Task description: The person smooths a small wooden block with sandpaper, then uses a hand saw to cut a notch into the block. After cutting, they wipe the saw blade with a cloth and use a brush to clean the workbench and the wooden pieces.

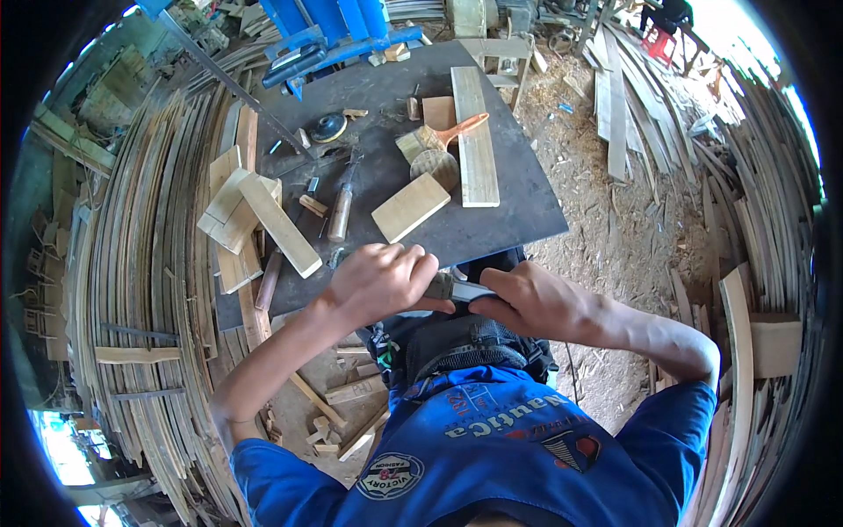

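Note:
Just past the front edge of a dark worktable [399, 97], my left hand [384, 277] and my right hand [536, 300] are both closed on one small grey-and-silver flat tool [463, 291]. Fingers cover its ends, so its exact kind cannot be made out. Nearest to my hands on the table lies a rectangular wooden block [411, 207]. Left of the block rests a chisel-like tool with a pale handle [340, 213]. Behind it, a wide brush with an orange-brown handle [463, 129] lies beside a round wooden piece [435, 169] and across a long board [475, 154].
Several boards [279, 227] are piled at the table's left edge. A dark round object [328, 128] sits farther back, near a blue metal machine [338, 26]. Long timber strips [140, 263] stack along the left; more planks [615, 105] lie at right. Wood offcuts [325, 435] litter the floor.

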A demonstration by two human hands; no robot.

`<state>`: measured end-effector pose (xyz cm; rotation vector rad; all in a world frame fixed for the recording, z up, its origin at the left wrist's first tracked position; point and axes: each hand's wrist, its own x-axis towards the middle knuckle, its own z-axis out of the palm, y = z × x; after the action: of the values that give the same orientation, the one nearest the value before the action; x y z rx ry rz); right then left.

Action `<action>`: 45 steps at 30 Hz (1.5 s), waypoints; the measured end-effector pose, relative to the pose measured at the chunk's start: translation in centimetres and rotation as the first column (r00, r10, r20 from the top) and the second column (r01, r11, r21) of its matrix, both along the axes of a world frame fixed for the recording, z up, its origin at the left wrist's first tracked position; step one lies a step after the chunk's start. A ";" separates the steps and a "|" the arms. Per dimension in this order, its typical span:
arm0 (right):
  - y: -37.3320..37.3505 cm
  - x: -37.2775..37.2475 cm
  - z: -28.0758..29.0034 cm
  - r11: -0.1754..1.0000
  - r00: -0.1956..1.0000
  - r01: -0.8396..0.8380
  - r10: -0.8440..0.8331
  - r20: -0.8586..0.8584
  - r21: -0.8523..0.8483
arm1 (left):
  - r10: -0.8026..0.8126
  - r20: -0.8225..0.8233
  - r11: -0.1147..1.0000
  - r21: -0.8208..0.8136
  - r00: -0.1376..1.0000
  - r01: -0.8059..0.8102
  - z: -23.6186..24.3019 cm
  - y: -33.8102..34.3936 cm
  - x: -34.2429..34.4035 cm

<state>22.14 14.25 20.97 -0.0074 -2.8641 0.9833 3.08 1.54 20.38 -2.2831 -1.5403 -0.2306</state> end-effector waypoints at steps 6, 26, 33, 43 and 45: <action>0.2 -0.1 -1.5 0.905 0.990 0.020 0.040 -0.132 0.425 | 0.101 0.294 0.949 -0.315 0.950 -0.003 -0.1 0.6 -0.1; 1.3 -1.4 -3.4 0.192 0.709 0.396 0.558 0.431 -0.898 | -0.030 -0.111 0.996 -0.089 0.993 0.020 0.4 1.0 -0.3; 1.9 -2.0 -1.8 0.387 0.676 0.469 0.421 0.604 -0.794 | 0.070 0.202 0.937 -0.350 0.977 0.005 -0.6 1.4 -1.4; 3.5 -2.4 -0.6 0.973 0.860 -0.126 0.204 0.468 -0.194 | 0.320 0.618 0.673 -0.681 0.718 0.287 0.4 2.0 0.0; 3.3 -2.4 -0.2 0.987 0.881 -0.134 0.158 0.446 -0.086 | 0.341 0.621 0.640 -0.704 0.706 0.309 0.3 2.0 0.2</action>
<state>19.76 17.53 20.78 -0.0284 -3.2997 1.2294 3.27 3.56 20.69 -3.0627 -2.4365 -0.6229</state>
